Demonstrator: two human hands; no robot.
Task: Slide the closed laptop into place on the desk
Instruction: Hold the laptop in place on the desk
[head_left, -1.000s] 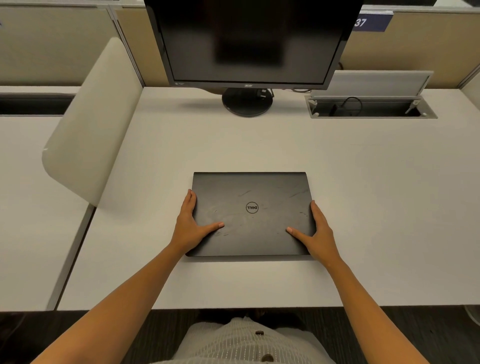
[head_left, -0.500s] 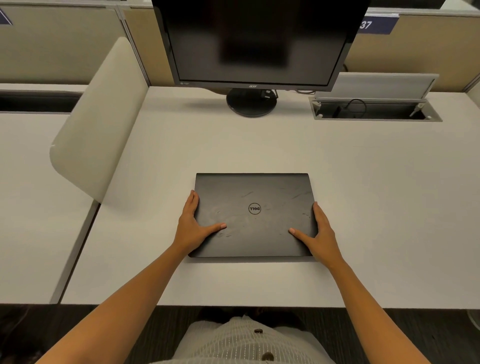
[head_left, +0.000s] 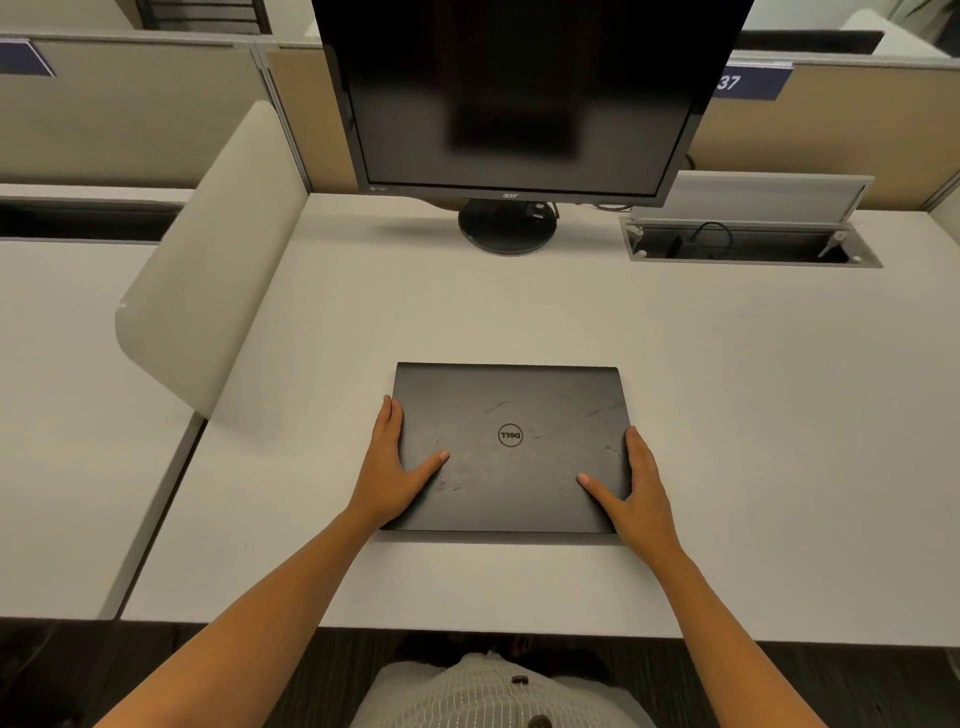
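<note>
A closed black laptop (head_left: 511, 415) with a round logo lies flat on the white desk (head_left: 753, 415), centred in front of me. My left hand (head_left: 392, 470) grips its left edge, fingers along the side and thumb resting on the lid. My right hand (head_left: 636, 496) holds the right edge the same way, thumb on the lid near the front right corner. Both hands sit toward the laptop's near half.
A dark monitor (head_left: 519, 98) on a round stand (head_left: 506, 228) rises at the back of the desk. An open cable tray (head_left: 753, 244) with a raised lid lies at the back right. A beige curved divider (head_left: 208, 291) stands to the left.
The laptop and both hands have kept their pose on the desk; the view has tilted up and shifted slightly, so the monitor and dividers show more.
</note>
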